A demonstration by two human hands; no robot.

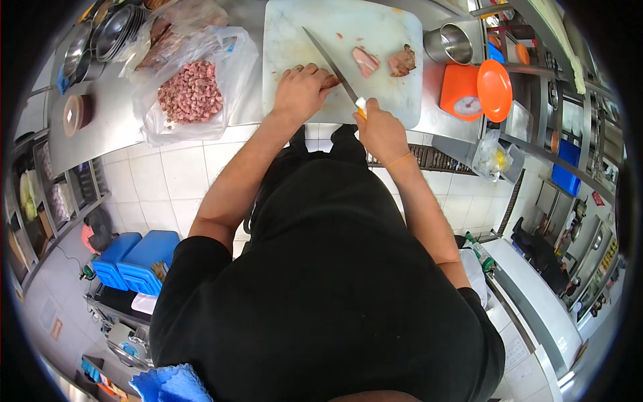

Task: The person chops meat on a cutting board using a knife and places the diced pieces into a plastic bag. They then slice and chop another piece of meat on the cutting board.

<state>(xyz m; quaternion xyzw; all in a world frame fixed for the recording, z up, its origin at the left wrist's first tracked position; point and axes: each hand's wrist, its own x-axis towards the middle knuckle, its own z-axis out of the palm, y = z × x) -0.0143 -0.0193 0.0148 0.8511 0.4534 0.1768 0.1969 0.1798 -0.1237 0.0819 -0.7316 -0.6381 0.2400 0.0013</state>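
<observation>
The left hand (301, 90) curls over a lump of meat (329, 81) near the board's near edge, fingers drawn together and seemingly clasping it, probably so it cannot slide. Only the lump's side shows. The right hand (383, 130) is closed around the handle of the knife (327, 55), whose blade slants from four o'clock toward eleven, just beside the meat; whether they touch cannot be told. The bent left fingers likely keep the tips off the edge.

Taking the meat as the clock's centre, a pale piece (366, 61) lies at two o'clock and a browned piece (402, 61) beyond it, both past the blade and apart from the held lump, which leaves the knife some room. The board (284, 23) gives a flat base under all of this.

At nine o'clock, an open bag (238, 63) holds diced meat (191, 94) beside the board, its mouth perhaps left wide for easy reach; its loose film could snag the left forearm. Between two and three stands a pot (449, 43); at three, the scale (461, 90) and an orange plate (494, 90) crowd that side
</observation>
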